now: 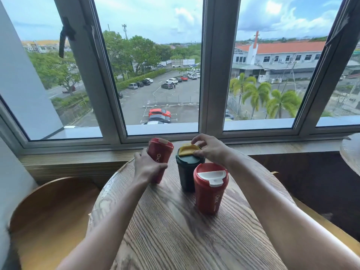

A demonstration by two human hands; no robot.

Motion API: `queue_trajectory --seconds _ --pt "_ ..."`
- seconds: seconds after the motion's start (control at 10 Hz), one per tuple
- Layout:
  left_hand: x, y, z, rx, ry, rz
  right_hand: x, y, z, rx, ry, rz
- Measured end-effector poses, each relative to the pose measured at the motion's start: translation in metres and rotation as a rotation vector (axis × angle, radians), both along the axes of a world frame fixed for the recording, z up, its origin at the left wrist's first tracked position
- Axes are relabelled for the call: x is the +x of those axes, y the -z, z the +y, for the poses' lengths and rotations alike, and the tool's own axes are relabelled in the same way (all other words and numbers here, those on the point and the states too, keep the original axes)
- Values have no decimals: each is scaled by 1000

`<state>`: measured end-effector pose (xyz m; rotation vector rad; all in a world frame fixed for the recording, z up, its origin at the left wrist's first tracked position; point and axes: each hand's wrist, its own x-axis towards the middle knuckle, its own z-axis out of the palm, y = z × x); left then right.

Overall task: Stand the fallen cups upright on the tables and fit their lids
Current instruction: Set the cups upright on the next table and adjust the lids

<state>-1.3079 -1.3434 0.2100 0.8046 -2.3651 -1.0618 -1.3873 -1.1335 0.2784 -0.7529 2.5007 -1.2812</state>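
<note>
Left hand (pixel 148 168) wrapped around the tilted far-left red cup (pixel 160 152), right hand (pixel 209 148) pinching the yellow flap (pixel 188 149) atop the dark green cup (pixel 188 172), lidded red cup (pixel 211 189) upright just near-right, round wooden table (pixel 175 230) beneath.

Head view, facing forward-down (wide), close over table (pixel 175 230)
</note>
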Motion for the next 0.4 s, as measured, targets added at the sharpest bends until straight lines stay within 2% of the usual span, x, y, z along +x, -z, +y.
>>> queue_trajectory --seconds 0.1,0.2,0.3,0.4 --pt "40 7 20 93 -18 220 1 1 -1 -5 4 1" --pt "70 17 38 157 -4 327 4 -2 0 7 22 26" --pt "90 21 59 172 -16 364 8 -6 0 30 26 38" --pt "96 22 82 284 35 371 12 -9 5 63 27 60"
